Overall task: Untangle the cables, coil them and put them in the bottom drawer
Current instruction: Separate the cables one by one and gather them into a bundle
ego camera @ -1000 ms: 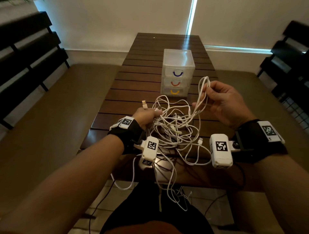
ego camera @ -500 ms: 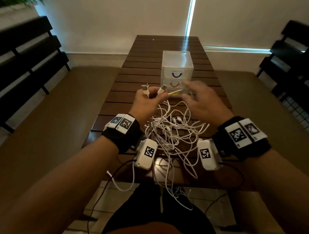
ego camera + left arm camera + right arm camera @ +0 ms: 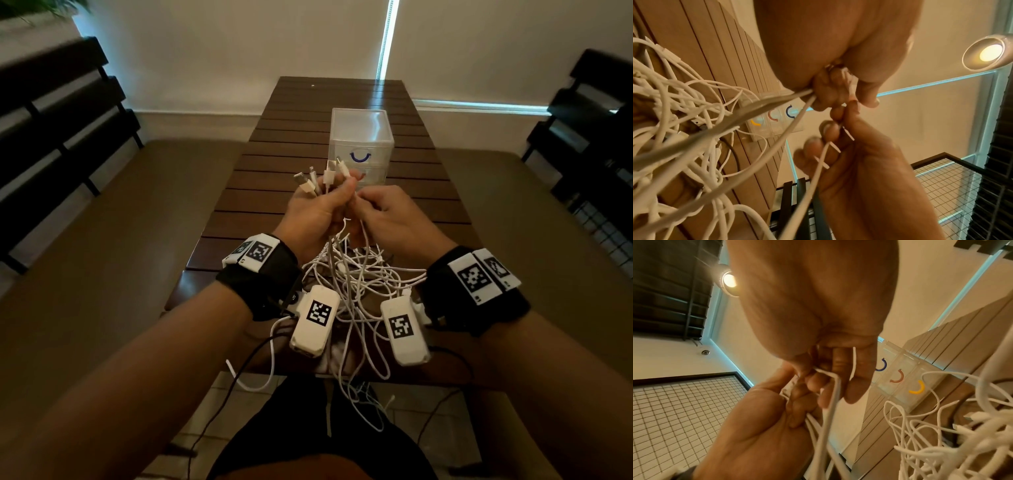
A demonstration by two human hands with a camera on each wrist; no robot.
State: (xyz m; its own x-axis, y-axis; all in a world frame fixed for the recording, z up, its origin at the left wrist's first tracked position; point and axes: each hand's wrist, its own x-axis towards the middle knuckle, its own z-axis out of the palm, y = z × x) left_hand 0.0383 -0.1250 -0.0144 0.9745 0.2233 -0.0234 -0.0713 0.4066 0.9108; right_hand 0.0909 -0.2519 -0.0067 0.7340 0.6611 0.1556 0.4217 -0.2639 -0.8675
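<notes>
**Above the table edge, a fistful of plugs and a knot waiting to tighten**

Over the near end of the slatted table (image 3: pixel 274 192), the left hand (image 3: pixel 317 214) has its fingers curled round a bunch of cable ends, with several plugs (image 3: pixel 320 180) fanning out above the fist. From there the white cables (image 3: pixel 356 284) drop in a loose snarl onto the wood, and some loops hang off the near edge toward the floor. Just beside it, touching, the right hand (image 3: pixel 390 219) pinches a single strand between thumb and curled fingers, seemingly picking it out of the bunch.

The risk I see is in the pull. If that one strand is drawn while the left fist clamps every end together, the crossings below could cinch into a hard knot. The dangling loops might also catch on the table edge or drag the heap off.

Farther back, to the right of centre, the clear drawer unit (image 3: pixel 363 135) stands well apart, and its bottom drawer (image 3: pixel 917 388), the one with the yellow handle, looks closed and must be opened before anything goes in.
</notes>
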